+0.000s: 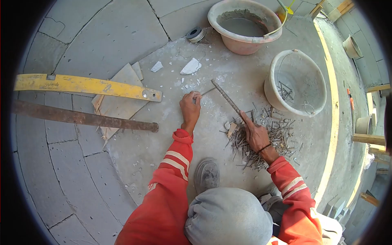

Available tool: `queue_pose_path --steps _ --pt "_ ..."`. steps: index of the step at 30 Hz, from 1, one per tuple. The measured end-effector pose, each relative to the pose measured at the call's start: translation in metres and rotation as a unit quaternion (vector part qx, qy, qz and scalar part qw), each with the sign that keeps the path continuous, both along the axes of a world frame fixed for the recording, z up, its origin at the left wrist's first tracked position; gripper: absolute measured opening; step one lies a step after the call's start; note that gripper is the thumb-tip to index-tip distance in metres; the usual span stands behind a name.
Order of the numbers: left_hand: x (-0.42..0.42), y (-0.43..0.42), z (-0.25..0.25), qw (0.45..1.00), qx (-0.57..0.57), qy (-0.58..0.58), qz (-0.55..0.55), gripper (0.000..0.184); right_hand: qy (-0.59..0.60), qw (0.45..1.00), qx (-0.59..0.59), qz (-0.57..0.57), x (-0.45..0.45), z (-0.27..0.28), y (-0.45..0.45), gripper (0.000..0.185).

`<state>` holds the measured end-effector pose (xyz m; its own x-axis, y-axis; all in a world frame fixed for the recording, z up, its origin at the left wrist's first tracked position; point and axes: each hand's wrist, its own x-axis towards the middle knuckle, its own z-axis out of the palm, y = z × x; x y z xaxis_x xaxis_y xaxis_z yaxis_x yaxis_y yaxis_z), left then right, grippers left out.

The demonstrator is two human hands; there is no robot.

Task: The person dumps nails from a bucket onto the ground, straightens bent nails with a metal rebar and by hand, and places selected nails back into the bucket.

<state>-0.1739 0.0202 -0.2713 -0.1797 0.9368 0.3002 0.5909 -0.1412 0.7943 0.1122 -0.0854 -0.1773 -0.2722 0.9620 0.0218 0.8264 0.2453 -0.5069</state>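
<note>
Nail (pixel 209 90): slim, slanting out from the fingertips of the left hand (pixel 190 108), just above the floor (pixel 163 143) or on it; cannot tell which. Left hand pinched together on the nail. Right hand (pixel 256 136) clamped around the lower part of a ribbed steel rod (pixel 227 98), index finger laid along it. Rod's far end is at the free end of the nail; contact cannot be told.

Under and around the right hand: loose pile of nails (pixel 283 134), spread on the floor. Beyond the pile, a pale bucket (pixel 308 77) with a few nails in the bottom. Farther out, near the floor's far edge, a wide basin (pixel 243 45) holding grey wet mix; left of it, a spool (pixel 196 34) by the wall (pixel 102 32).

White fragments (pixel 190 66) lie between spool and left hand. At the floor's left edge, a yellow level (pixel 90 85) and a rusty pipe (pixel 102 120) extend over a flat board (pixel 118 107). A dusty shoe (pixel 207 173) stands between the forearms.
</note>
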Motion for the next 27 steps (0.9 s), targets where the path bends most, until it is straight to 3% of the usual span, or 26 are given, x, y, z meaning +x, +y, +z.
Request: queue_pose_path --steps 1,2,5,6,9,13,14,15,17,19,23,27 --pt "-0.001 0.007 0.002 1.000 0.007 0.001 -0.006 0.010 -0.014 0.999 -0.026 -0.031 -0.005 -0.003 0.002 0.065" --pt "-0.002 0.010 0.002 1.000 0.018 0.019 -0.002 0.010 0.086 0.994 0.057 -0.030 -0.007 -0.007 0.004 0.065" --pt "-0.004 0.002 -0.004 0.998 0.021 0.047 -0.023 0.011 0.101 0.993 0.064 -0.007 0.000 -0.003 0.002 0.067" --pt "-0.003 0.001 -0.006 0.998 0.019 0.058 -0.024 0.012 0.016 0.999 -0.034 0.023 0.009 0.002 0.002 0.067" --pt "-0.006 0.004 -0.008 0.996 0.027 0.076 -0.037 0.014 -0.068 0.992 -0.104 0.009 0.007 -0.002 0.007 0.068" --pt "-0.007 -0.001 0.001 0.997 -0.014 0.055 -0.045 0.015 -0.031 0.994 -0.077 -0.069 0.010 0.005 0.011 0.054" --pt "-0.009 -0.004 0.004 0.999 -0.027 0.025 0.023 0.017 -0.022 0.996 -0.048 -0.078 0.016 -0.001 0.013 0.042" --pt "-0.011 -0.008 0.011 0.995 -0.039 -0.004 0.095 0.019 -0.018 0.995 -0.054 -0.085 0.022 -0.004 0.015 0.042" --pt "-0.004 -0.014 0.046 0.991 -0.043 0.009 0.123 0.021 -0.081 0.993 -0.046 -0.075 0.037 -0.011 0.024 0.037" --pt "0.024 -0.005 0.086 0.985 -0.009 -0.156 0.075 0.019 -0.092 0.993 -0.028 -0.075 0.052 -0.020 0.035 0.035" --pt "0.120 0.019 0.198 0.971 0.041 -0.146 -0.183 0.022 -0.119 0.991 0.002 -0.054 0.063 -0.029 0.038 0.033" --pt "0.183 0.053 0.218 0.949 0.120 -0.104 -0.271 0.020 -0.120 0.988 -0.022 -0.092 0.051 -0.020 0.025 0.034"
